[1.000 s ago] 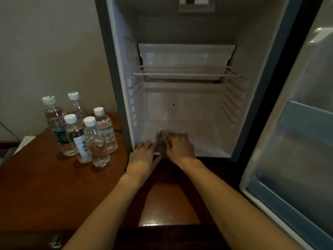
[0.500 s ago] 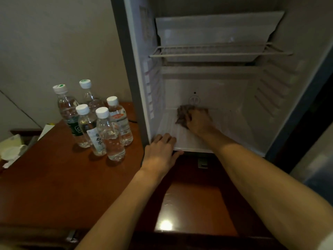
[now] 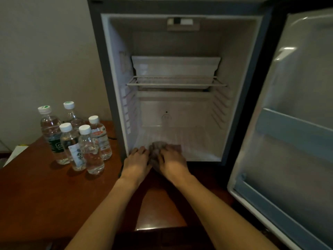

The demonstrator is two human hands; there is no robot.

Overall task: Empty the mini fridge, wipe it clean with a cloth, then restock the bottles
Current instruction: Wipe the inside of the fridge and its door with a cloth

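The mini fridge [image 3: 115, 73] stands open on a wooden table, with nothing on its floor or its wire shelf [image 3: 175, 84]. A brownish cloth [image 3: 156, 149] lies at the front edge of the fridge floor. My right hand [image 3: 171, 162] lies on top of the cloth, fingers spread over it. My left hand [image 3: 137, 162] rests flat beside it on the fridge's front lip, touching the cloth's left side. Several water bottles [image 3: 79, 139] with white caps stand grouped on the table to the fridge's left.
The fridge door [image 3: 295, 134] hangs open to the right, its shelves bare. The wooden table [image 3: 45, 192] stretches left and toward me. A wall stands behind the bottles. Papers [image 3: 17, 152] lie at the table's far left edge.
My right hand has drawn the cloth from the back of the fridge floor to its front edge. The camera has pulled back, showing the whole fridge again.
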